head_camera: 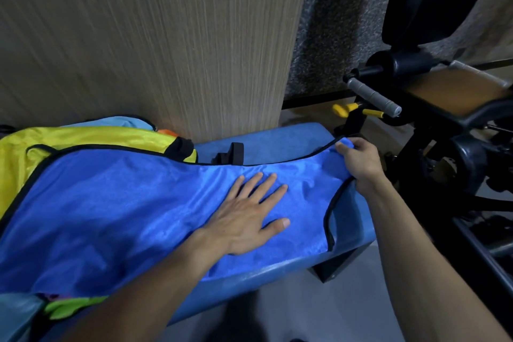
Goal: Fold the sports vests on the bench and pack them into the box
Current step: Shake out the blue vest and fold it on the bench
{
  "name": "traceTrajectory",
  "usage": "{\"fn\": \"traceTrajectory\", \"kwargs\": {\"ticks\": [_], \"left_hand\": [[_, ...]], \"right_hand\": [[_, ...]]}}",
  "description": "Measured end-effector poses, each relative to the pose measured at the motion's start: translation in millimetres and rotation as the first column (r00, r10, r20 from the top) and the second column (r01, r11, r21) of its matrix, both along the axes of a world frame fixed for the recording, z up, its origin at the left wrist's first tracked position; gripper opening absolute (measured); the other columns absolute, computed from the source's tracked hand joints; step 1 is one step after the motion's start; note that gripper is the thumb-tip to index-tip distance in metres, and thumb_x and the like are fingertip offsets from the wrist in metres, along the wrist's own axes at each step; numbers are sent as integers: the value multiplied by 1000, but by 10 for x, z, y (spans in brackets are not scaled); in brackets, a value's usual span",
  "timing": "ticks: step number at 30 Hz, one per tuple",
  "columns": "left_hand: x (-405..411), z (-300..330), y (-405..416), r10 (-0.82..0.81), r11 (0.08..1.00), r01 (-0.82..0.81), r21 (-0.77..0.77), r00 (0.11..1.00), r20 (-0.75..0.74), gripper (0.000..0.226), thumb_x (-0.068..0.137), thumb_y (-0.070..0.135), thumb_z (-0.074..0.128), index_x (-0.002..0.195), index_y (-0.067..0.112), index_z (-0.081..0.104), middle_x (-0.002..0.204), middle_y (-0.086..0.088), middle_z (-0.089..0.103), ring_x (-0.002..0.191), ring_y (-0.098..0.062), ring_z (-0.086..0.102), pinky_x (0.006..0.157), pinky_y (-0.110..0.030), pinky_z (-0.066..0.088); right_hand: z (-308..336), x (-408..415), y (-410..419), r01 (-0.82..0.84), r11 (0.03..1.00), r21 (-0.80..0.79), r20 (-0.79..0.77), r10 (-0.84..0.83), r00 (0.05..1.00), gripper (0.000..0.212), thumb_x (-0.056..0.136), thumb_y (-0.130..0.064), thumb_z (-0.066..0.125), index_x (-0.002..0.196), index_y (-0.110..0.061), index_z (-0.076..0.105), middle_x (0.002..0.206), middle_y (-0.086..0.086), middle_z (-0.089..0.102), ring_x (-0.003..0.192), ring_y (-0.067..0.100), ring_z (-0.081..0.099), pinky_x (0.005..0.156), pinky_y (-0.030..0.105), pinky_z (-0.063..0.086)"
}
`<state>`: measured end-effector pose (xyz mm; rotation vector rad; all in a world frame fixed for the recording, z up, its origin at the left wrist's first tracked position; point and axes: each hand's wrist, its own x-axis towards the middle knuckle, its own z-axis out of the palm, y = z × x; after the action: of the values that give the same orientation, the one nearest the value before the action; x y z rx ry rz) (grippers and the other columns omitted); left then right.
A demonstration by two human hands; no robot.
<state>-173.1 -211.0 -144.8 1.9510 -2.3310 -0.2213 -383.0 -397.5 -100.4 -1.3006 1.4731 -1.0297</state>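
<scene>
I press my left hand (247, 219) flat, fingers spread, on the blue vest (133, 203) lying across the bench (277, 139) to pin it while my right hand (358, 164) pinches its far corner, pulling the cloth taut for folding.

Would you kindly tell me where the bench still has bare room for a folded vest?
Bare bench shows beyond the blue vest, between the black strap piece and the right hand, plus a narrow strip along the right end. The left end is crowded: the yellow vest and others are piled there.
</scene>
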Motion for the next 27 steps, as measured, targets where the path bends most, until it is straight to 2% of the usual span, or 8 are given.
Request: {"fn": "traceTrajectory", "kwargs": {"ticks": [3, 8, 14, 17, 20, 22, 24, 27], "left_hand": [[-14, 18, 3, -2, 1000, 1, 26, 1000, 27, 75, 96, 78, 11, 159, 44, -9, 167, 13, -23, 150, -15, -33, 123, -48, -17], [-431, 8, -85, -16, 997, 14, 76, 1000, 27, 83, 89, 85, 11, 159, 45, -9, 166, 10, -26, 149, -24, -35, 121, -54, -17], [-1211, 128, -388, -66, 995, 79, 63, 980, -185, 74, 97, 75, 18, 161, 40, 8, 170, 9, -9, 154, -19, -23, 123, -51, -15], [-1227, 253, -358, -112, 993, 101, -54, 959, -262, 64, 103, 64, 30, 159, 34, 27, 170, 8, 11, 157, -16, -4, 126, -43, -6], [-868, 266, -142, -135, 931, 59, -359, 972, -191, 47, 102, 50, 40, 134, 28, 64, 153, 3, 50, 143, -21, 41, 120, -40, 31], [-554, 186, 42, -83, 899, 30, -436, 991, -102, 46, 99, 48, 40, 122, 26, 72, 142, 2, 61, 132, -25, 55, 112, -40, 44], [-342, 111, 209, -47, 957, 47, -288, 999, 6, 53, 100, 58, 35, 144, 35, 54, 160, 3, 40, 149, -26, 34, 124, -44, 25], [-316, 67, 273, -13, 1000, 13, -5, 1000, -7, 65, 101, 69, 23, 160, 47, 8, 170, 10, -5, 156, -24, -16, 124, -50, -12]], "right_hand": [[32, -1, 4, 37, 999, -10, 118, -35, 992, 12, 93, -13, 72, 91, -22, 65, 108, 16, 71, 94, 30, 68, 89, 48, 58], [230, -348, 40, 152, 984, -90, 158, -136, 978, 17, 93, -6, 69, 105, -17, 65, 102, 14, 68, 89, 26, 65, 84, 43, 57], [636, -854, 88, 247, 939, -240, 82, -234, 969, 18, 94, -12, 68, 111, -16, 67, 86, -2, 63, 71, 5, 56, 60, 16, 47], [863, -875, 113, 256, 921, -294, 57, -250, 966, 19, 92, -16, 69, 110, -19, 69, 88, -6, 64, 77, 6, 59, 66, 19, 46], [1032, -747, 225, 220, 918, -331, 18, -227, 974, 18, 92, -18, 69, 110, -22, 68, 93, -4, 65, 82, 9, 59, 70, 22, 45], [1071, -532, 372, 151, 936, -317, 57, -140, 988, 20, 92, -13, 70, 112, -16, 67, 88, -5, 64, 77, 8, 57, 65, 20, 46], [1045, -244, 574, 33, 968, -251, 69, -16, 998, 22, 89, -6, 72, 109, -11, 66, 85, -4, 65, 73, 8, 58, 63, 17, 46], [953, 142, 863, -145, 981, -130, 125, 161, 979, 28, 83, 0, 75, 110, -5, 67, 86, 9, 67, 77, 22, 59, 69, 32, 47]]}}
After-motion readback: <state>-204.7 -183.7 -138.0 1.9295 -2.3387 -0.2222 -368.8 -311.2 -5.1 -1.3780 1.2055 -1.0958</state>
